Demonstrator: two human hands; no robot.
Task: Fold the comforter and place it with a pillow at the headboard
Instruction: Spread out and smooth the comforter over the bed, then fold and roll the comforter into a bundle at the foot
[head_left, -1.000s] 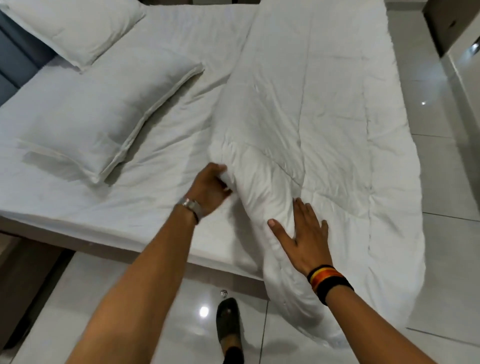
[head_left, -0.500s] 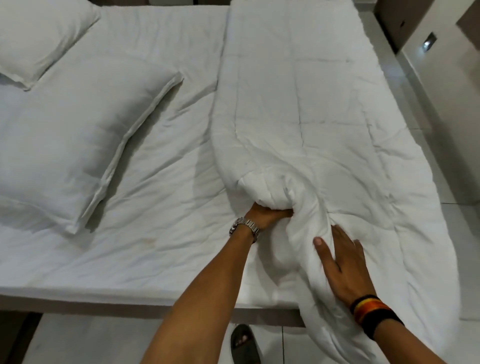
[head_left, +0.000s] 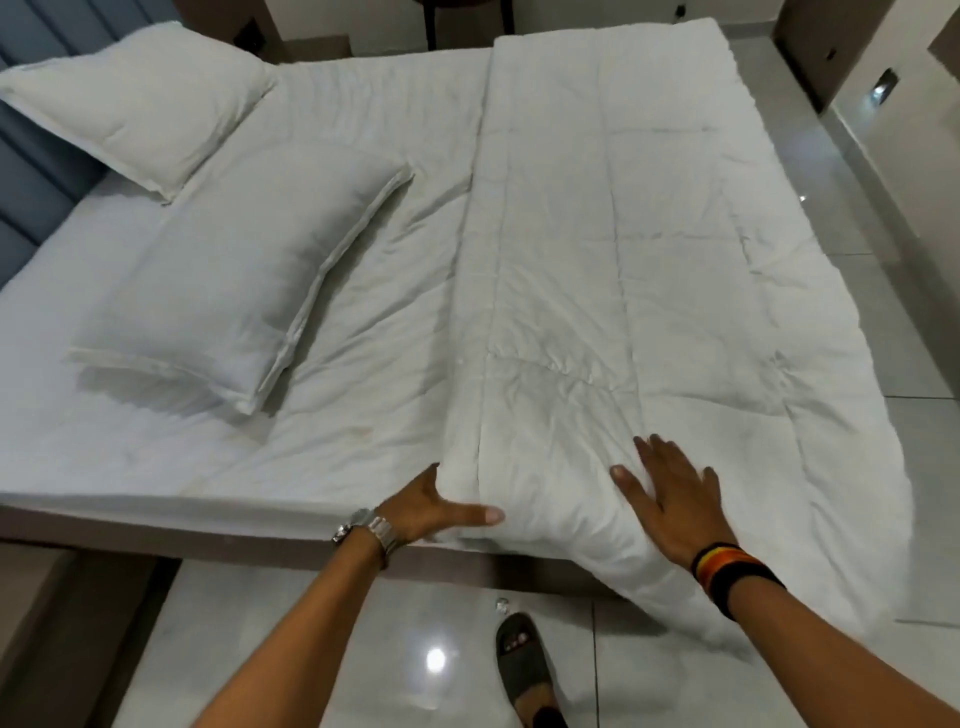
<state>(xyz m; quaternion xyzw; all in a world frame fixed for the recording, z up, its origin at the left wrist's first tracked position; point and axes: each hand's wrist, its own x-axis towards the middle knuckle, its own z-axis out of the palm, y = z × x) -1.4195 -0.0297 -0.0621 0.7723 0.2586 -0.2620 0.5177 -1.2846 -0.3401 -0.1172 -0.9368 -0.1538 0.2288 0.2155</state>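
A white quilted comforter (head_left: 639, 270) lies folded lengthwise along the right half of the bed, its near right corner drooping over the mattress edge toward the floor. My left hand (head_left: 431, 506) cups the comforter's near left corner at the bed's front edge, thumb lying along the fold. Flat on the comforter, just right of that corner, rests my right hand (head_left: 675, 499) with fingers spread. Two white pillows lie on the left: a nearer pillow (head_left: 239, 275) set at an angle, and a far pillow (head_left: 140, 109) against the blue-grey headboard (head_left: 31, 171).
The white bed sheet (head_left: 363, 395) shows between pillows and comforter. Glossy tiled floor (head_left: 395, 639) lies in front of and to the right of the bed. My sandalled foot (head_left: 522, 660) stands near the bed frame. Walls and dark furniture stand at the far right.
The bunched near end of the comforter has been pulled back and laid flat at the bed's front edge. My left hand moved from under the bunch to its corner; my right hand stayed flat on top.
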